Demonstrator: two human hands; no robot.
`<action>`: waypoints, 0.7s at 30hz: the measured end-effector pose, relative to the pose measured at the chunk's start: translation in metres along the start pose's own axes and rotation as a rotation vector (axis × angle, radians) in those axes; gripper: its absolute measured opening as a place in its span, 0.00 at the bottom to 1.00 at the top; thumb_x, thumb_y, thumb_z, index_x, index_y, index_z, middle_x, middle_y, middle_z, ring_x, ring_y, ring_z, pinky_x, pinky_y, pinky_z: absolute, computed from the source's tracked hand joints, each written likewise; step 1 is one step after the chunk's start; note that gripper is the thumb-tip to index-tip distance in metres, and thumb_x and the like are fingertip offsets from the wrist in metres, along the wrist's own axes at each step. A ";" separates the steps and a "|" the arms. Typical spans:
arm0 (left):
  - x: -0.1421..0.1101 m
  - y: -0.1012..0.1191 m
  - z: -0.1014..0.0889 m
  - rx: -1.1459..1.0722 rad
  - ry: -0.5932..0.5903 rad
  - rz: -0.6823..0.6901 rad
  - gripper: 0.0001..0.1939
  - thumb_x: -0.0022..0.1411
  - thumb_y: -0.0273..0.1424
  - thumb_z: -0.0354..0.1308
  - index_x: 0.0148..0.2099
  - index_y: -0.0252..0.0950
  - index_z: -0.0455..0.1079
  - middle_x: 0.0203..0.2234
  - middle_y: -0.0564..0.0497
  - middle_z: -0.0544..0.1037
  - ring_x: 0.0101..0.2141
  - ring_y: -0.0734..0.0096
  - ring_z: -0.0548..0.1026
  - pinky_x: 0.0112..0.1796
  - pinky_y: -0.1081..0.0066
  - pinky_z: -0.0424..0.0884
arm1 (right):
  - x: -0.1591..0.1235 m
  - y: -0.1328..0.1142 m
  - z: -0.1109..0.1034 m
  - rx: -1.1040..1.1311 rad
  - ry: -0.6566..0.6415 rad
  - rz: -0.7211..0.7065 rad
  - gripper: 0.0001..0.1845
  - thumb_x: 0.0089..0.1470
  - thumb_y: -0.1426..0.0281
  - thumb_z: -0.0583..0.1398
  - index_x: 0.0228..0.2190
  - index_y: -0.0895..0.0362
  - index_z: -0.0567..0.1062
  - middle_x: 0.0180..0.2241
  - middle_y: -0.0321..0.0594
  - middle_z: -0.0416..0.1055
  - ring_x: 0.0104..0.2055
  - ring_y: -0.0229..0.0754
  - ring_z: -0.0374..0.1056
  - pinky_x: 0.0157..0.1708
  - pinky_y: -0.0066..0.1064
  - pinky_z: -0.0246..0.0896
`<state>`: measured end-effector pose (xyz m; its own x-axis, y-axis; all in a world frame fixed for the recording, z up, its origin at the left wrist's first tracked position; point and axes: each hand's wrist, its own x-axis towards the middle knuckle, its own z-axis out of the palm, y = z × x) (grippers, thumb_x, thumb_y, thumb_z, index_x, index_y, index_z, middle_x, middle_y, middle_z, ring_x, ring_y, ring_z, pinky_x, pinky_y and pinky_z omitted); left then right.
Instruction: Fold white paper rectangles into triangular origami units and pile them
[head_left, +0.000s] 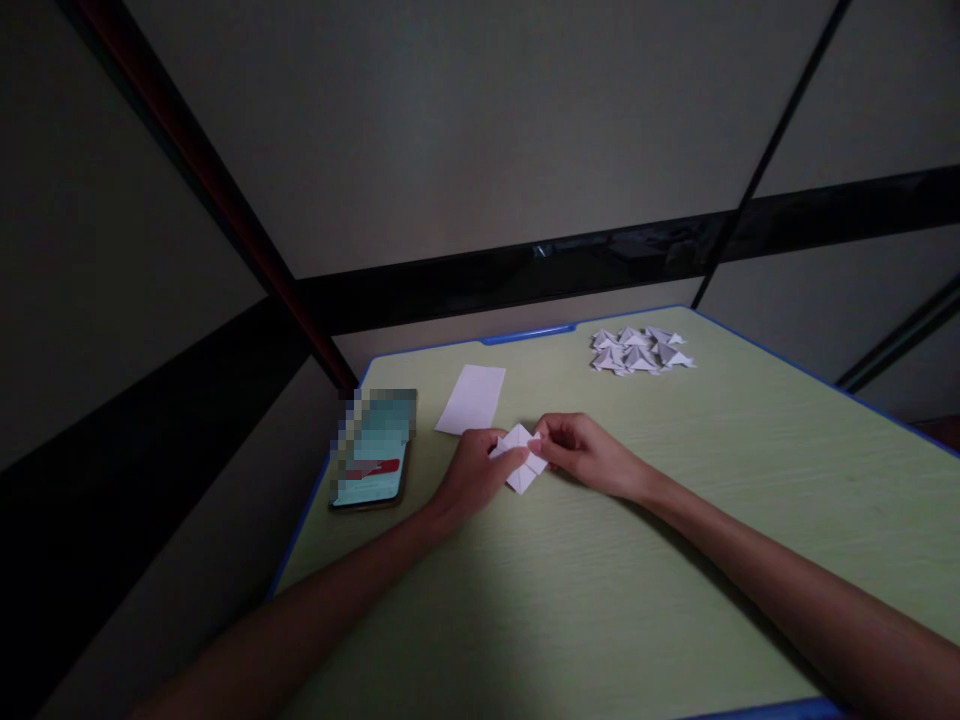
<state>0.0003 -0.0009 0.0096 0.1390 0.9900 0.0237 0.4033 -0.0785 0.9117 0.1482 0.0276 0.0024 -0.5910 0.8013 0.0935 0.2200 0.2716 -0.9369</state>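
Dim, grainy light; soft shadow across the green tabletop (735, 600).

On the table (600, 600), a phone (382, 455) lay at the left, a paper sheet (472, 398) to its right, and paper figures (638, 359) in two rows far right. Nearer than the sheet, a folded piece (523, 472) sat between the left hand (472, 473) and right hand (589, 455).

Single head view, close above the table (600, 610), forward and down toward the wall panels (480, 130).
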 end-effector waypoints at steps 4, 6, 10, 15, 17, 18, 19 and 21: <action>0.002 -0.004 -0.001 0.033 -0.010 -0.002 0.10 0.46 0.31 0.51 0.18 0.31 0.61 0.14 0.56 0.61 0.19 0.79 0.58 0.19 0.77 0.51 | -0.001 -0.001 0.000 -0.028 -0.026 -0.016 0.16 0.47 0.59 0.51 0.20 0.60 0.60 0.16 0.29 0.51 0.18 0.29 0.45 0.16 0.23 0.39; 0.003 -0.005 -0.002 0.025 -0.033 -0.008 0.09 0.47 0.31 0.50 0.20 0.30 0.62 0.14 0.56 0.63 0.19 0.79 0.59 0.20 0.77 0.52 | 0.000 -0.001 -0.001 -0.029 -0.030 -0.006 0.17 0.48 0.59 0.49 0.20 0.60 0.61 0.16 0.31 0.53 0.18 0.29 0.47 0.17 0.23 0.41; 0.006 -0.008 -0.006 -0.026 -0.119 -0.016 0.10 0.48 0.32 0.49 0.21 0.30 0.64 0.14 0.56 0.64 0.18 0.79 0.60 0.19 0.78 0.52 | 0.002 0.000 -0.002 0.000 -0.005 0.012 0.20 0.47 0.56 0.50 0.20 0.61 0.61 0.16 0.32 0.55 0.18 0.30 0.48 0.18 0.24 0.42; 0.008 -0.009 -0.010 -0.129 -0.188 -0.020 0.09 0.46 0.31 0.51 0.21 0.30 0.65 0.14 0.56 0.65 0.17 0.80 0.60 0.19 0.78 0.52 | 0.002 0.001 -0.004 0.060 0.007 0.013 0.20 0.45 0.55 0.51 0.19 0.60 0.60 0.16 0.31 0.55 0.18 0.30 0.49 0.18 0.24 0.43; 0.008 -0.008 -0.012 -0.178 -0.201 -0.029 0.07 0.44 0.31 0.52 0.21 0.30 0.65 0.13 0.56 0.65 0.17 0.80 0.61 0.19 0.78 0.52 | 0.002 0.001 -0.004 0.065 0.000 0.002 0.20 0.45 0.55 0.52 0.19 0.60 0.60 0.16 0.31 0.55 0.18 0.30 0.49 0.18 0.24 0.42; 0.008 -0.008 -0.012 -0.197 -0.207 -0.032 0.07 0.43 0.31 0.53 0.21 0.30 0.65 0.13 0.56 0.66 0.17 0.80 0.61 0.19 0.79 0.53 | 0.002 0.001 -0.005 0.065 -0.003 -0.003 0.20 0.45 0.55 0.52 0.19 0.60 0.60 0.15 0.30 0.55 0.18 0.30 0.49 0.18 0.24 0.42; 0.007 -0.007 -0.012 -0.203 -0.213 -0.036 0.08 0.43 0.31 0.53 0.22 0.30 0.65 0.13 0.56 0.66 0.17 0.80 0.61 0.19 0.78 0.53 | 0.001 0.001 -0.005 0.066 -0.005 -0.002 0.19 0.45 0.55 0.52 0.19 0.60 0.61 0.15 0.30 0.54 0.18 0.29 0.49 0.18 0.24 0.42; 0.006 -0.006 -0.012 -0.171 -0.210 -0.039 0.10 0.44 0.33 0.54 0.21 0.30 0.66 0.13 0.56 0.65 0.17 0.80 0.61 0.19 0.78 0.53 | 0.001 0.000 -0.004 0.071 -0.007 0.010 0.19 0.45 0.56 0.53 0.19 0.60 0.61 0.15 0.30 0.54 0.18 0.29 0.48 0.18 0.24 0.41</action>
<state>-0.0120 0.0070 0.0095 0.3177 0.9446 -0.0820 0.2557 -0.0021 0.9667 0.1508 0.0301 0.0034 -0.5947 0.7997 0.0822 0.1700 0.2250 -0.9594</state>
